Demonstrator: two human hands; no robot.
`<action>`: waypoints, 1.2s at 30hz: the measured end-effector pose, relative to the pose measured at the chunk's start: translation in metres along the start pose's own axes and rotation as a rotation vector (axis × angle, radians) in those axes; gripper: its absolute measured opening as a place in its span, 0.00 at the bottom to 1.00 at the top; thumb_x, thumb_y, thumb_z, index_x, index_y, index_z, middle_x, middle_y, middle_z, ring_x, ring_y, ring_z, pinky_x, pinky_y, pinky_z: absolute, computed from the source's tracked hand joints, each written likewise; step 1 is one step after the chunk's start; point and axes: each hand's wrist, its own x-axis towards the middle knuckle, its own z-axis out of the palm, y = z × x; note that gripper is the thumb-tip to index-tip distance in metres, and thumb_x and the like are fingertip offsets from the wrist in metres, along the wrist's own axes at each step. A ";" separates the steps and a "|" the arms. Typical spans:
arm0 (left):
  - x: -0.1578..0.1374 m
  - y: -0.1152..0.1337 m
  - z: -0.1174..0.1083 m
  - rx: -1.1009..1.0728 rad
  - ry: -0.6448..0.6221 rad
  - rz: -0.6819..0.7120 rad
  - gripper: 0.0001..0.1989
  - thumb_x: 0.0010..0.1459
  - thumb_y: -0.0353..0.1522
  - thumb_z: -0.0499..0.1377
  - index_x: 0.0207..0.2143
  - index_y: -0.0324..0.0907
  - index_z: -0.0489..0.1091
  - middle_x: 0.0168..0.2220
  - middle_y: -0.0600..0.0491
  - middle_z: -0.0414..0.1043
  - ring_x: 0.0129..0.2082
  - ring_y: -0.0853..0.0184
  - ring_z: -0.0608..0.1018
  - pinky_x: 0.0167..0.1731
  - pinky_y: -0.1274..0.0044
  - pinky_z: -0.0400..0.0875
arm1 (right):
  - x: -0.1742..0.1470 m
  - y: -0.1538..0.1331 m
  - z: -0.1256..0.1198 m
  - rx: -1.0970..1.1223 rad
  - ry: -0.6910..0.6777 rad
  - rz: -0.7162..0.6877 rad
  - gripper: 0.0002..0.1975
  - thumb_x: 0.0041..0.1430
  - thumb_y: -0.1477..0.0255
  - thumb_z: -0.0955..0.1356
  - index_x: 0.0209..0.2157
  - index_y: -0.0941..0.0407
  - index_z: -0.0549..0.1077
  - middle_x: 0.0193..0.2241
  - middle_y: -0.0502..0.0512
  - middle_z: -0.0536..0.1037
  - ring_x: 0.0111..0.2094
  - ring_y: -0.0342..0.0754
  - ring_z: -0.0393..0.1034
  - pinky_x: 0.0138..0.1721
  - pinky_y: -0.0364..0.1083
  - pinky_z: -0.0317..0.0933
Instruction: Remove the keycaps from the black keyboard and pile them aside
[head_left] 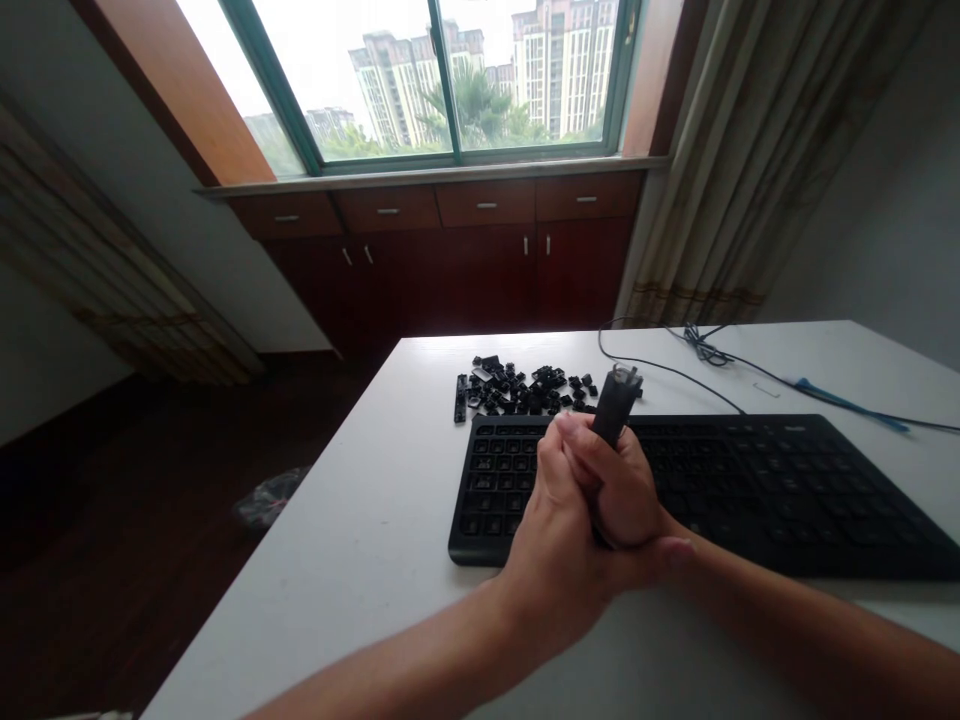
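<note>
Above the near side of the white counter (360, 520), two bare forearms meet, the left hand (559, 535) wrapped around the right hand (626, 492), its thumb lying across the right wrist. The right hand is curled tightly around a black tool (615, 408), whose upper part rises out of the fist, tilted slightly right, with a pale, shiny tip. Whether the left hand's fingers also touch the tool cannot be told.

Beneath and behind the hands lies a black keyboard (795, 475), set lengthwise across the counter; square sockets show along its left part, while much of its middle is hidden by the hands. Just beyond its far edge spreads a loose heap of small black key pieces (517, 390), with a narrow black strip (460, 398) at its left end. To the right, a thin dark cable (675, 366) curves over the counter, gathered into a tangle near the far edge, and a blue strip (851, 402) lies along it.

Past the counter, at left, a clear plastic bag (270, 500) is visible low down. Dark red cabinets (465, 280) stand beneath a green-framed window (456, 155), flanked by patterned curtains (697, 180). Outside rise a palm tree (472, 105) and tall apartment buildings (562, 75).
</note>
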 end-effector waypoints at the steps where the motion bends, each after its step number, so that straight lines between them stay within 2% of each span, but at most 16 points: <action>1: 0.000 0.000 0.000 -0.007 -0.004 0.015 0.60 0.47 0.50 0.74 0.69 0.46 0.39 0.68 0.37 0.52 0.69 0.42 0.59 0.66 0.54 0.63 | 0.000 0.001 -0.001 0.010 -0.005 -0.020 0.27 0.64 0.62 0.71 0.18 0.53 0.56 0.16 0.43 0.52 0.19 0.40 0.43 0.21 0.45 0.42; 4: 0.001 0.003 -0.002 -0.030 -0.015 0.044 0.55 0.48 0.47 0.75 0.67 0.48 0.43 0.66 0.40 0.57 0.67 0.47 0.63 0.65 0.57 0.64 | 0.003 0.002 -0.001 0.057 -0.006 -0.074 0.28 0.65 0.64 0.70 0.16 0.53 0.55 0.14 0.43 0.52 0.18 0.40 0.43 0.20 0.46 0.42; 8: 0.004 0.005 -0.010 -0.030 -0.025 0.033 0.54 0.47 0.46 0.75 0.66 0.47 0.46 0.65 0.42 0.59 0.65 0.49 0.65 0.63 0.61 0.68 | 0.008 -0.001 0.000 0.110 -0.047 -0.010 0.29 0.65 0.64 0.70 0.14 0.53 0.54 0.13 0.43 0.51 0.16 0.39 0.43 0.19 0.45 0.41; 11: 0.012 0.001 -0.026 0.061 -0.126 0.100 0.55 0.46 0.45 0.76 0.67 0.45 0.48 0.63 0.42 0.62 0.63 0.49 0.68 0.62 0.61 0.69 | 0.011 -0.005 -0.001 0.142 -0.024 0.035 0.29 0.64 0.64 0.70 0.14 0.53 0.55 0.12 0.42 0.51 0.15 0.38 0.41 0.17 0.44 0.38; 14: 0.022 -0.004 -0.046 0.270 -0.238 0.232 0.55 0.44 0.45 0.77 0.67 0.44 0.52 0.61 0.42 0.66 0.60 0.48 0.70 0.62 0.58 0.68 | 0.015 -0.011 -0.004 0.202 0.037 0.038 0.27 0.60 0.66 0.71 0.14 0.53 0.55 0.11 0.41 0.51 0.13 0.37 0.40 0.15 0.43 0.37; 19: 0.033 -0.008 -0.068 0.513 -0.265 0.339 0.32 0.52 0.45 0.73 0.54 0.43 0.66 0.48 0.47 0.73 0.48 0.54 0.75 0.50 0.61 0.74 | 0.021 -0.023 -0.009 0.242 0.160 0.073 0.25 0.58 0.69 0.71 0.15 0.53 0.55 0.10 0.40 0.52 0.12 0.37 0.40 0.14 0.42 0.36; 24: 0.034 -0.009 -0.071 0.555 -0.257 0.337 0.28 0.51 0.48 0.72 0.45 0.41 0.70 0.40 0.50 0.74 0.40 0.57 0.75 0.40 0.66 0.74 | 0.019 -0.019 -0.006 0.135 0.211 0.120 0.24 0.58 0.68 0.72 0.16 0.53 0.55 0.11 0.40 0.52 0.13 0.36 0.40 0.14 0.41 0.38; 28: 0.036 -0.012 -0.073 0.518 -0.345 0.384 0.16 0.58 0.45 0.69 0.39 0.43 0.76 0.39 0.52 0.75 0.39 0.61 0.76 0.42 0.69 0.73 | 0.017 -0.012 -0.005 0.090 0.180 0.104 0.24 0.57 0.66 0.72 0.16 0.53 0.57 0.10 0.40 0.52 0.13 0.36 0.42 0.14 0.41 0.41; 32: 0.038 -0.011 -0.077 0.473 -0.371 0.344 0.15 0.57 0.43 0.70 0.40 0.43 0.79 0.39 0.51 0.76 0.38 0.63 0.77 0.40 0.73 0.74 | 0.014 -0.009 -0.005 0.084 0.101 0.092 0.24 0.57 0.65 0.72 0.16 0.53 0.57 0.11 0.39 0.53 0.13 0.36 0.42 0.14 0.41 0.40; 36: 0.040 -0.010 -0.079 0.399 -0.351 0.332 0.11 0.53 0.40 0.73 0.35 0.44 0.80 0.41 0.53 0.77 0.40 0.63 0.79 0.43 0.74 0.75 | 0.010 -0.009 0.000 -0.115 -0.006 0.034 0.24 0.59 0.63 0.72 0.16 0.54 0.60 0.12 0.42 0.58 0.14 0.37 0.48 0.16 0.41 0.44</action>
